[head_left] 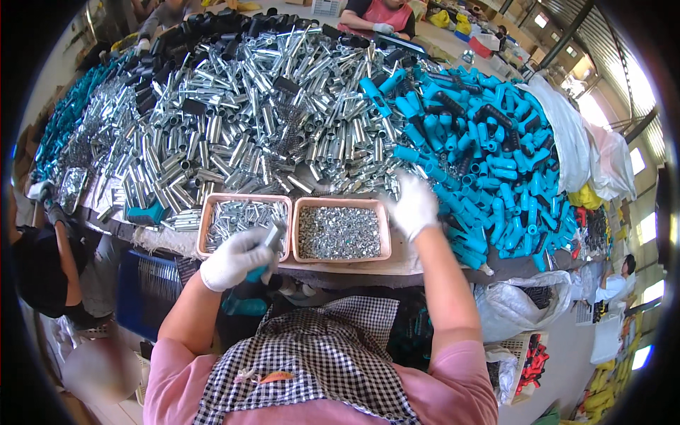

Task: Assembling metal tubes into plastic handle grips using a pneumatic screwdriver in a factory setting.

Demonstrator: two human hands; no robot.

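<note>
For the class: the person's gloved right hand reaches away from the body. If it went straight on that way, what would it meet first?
Probably the blue plastic tubes just past the right hand; its fingertips sit where these meet the metal tubes, and depth is unclear.

Single view: head camera, fisheye, worn on the person's head. Faces down and forward, close over the surface (354, 268), near edge at mid-frame. Forearms enter from the lower edge. Far side curves toward the dark rim.

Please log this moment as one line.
left hand: holds metal tube | right hand: on blue handles | trays: small metal parts
</note>
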